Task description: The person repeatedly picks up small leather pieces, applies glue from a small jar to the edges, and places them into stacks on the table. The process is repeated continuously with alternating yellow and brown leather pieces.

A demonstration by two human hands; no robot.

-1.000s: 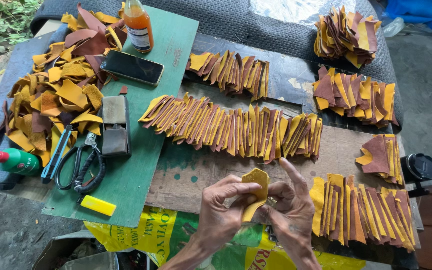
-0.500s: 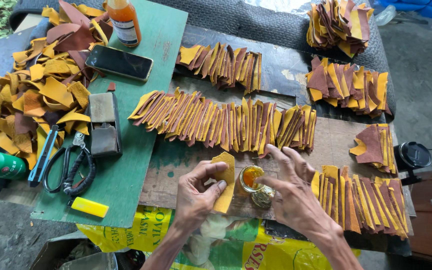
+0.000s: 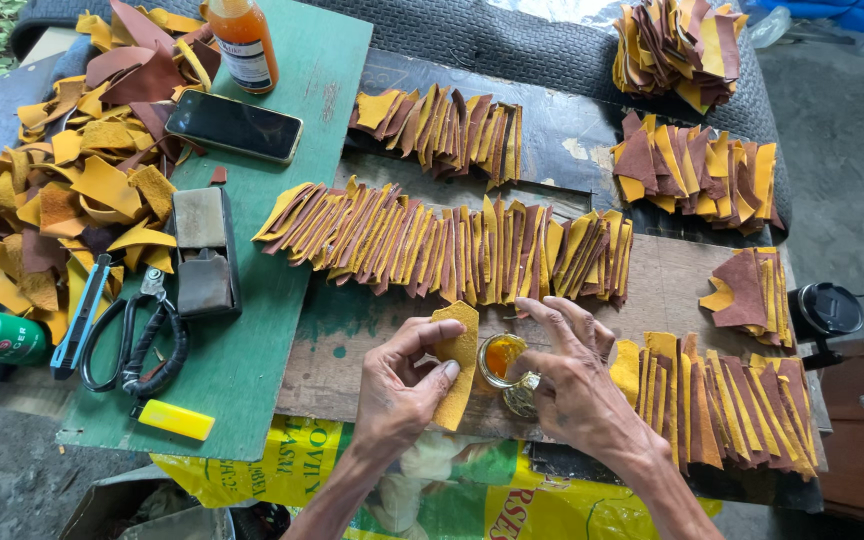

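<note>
**Head view: leather piece held beside an open glue jar**

Head view, from the fingers outward: the left hand (image 3: 397, 392) pinches a yellow leather piece (image 3: 455, 362) between thumb and fingertips, holding it upright over the board's near edge. The right hand (image 3: 574, 385) rests its fingers on the rim of a small glass jar (image 3: 504, 362) of amber liquid (glue, by the look of it), not clenched but curled loosely round the glass, steadying it. Piece and jar stand just beside each other, nearly touching.

Behind them a long row of folded pieces (image 3: 452, 245) lies across the wooden board (image 3: 352, 350), with more stacks to the right and far side. On the green mat (image 3: 252, 330) to the left are scissors (image 3: 137, 345), a blue knife (image 3: 80, 315), a yellow lighter (image 3: 176, 420), a phone (image 3: 234, 126) and an orange bottle (image 3: 243, 42).

The risk, as I judge it: the jar sits open near the table's edge, so a careless nudge from either hand could tip it and spill onto the row, or the piece could brush the rim and smear where it shouldn't.
</note>
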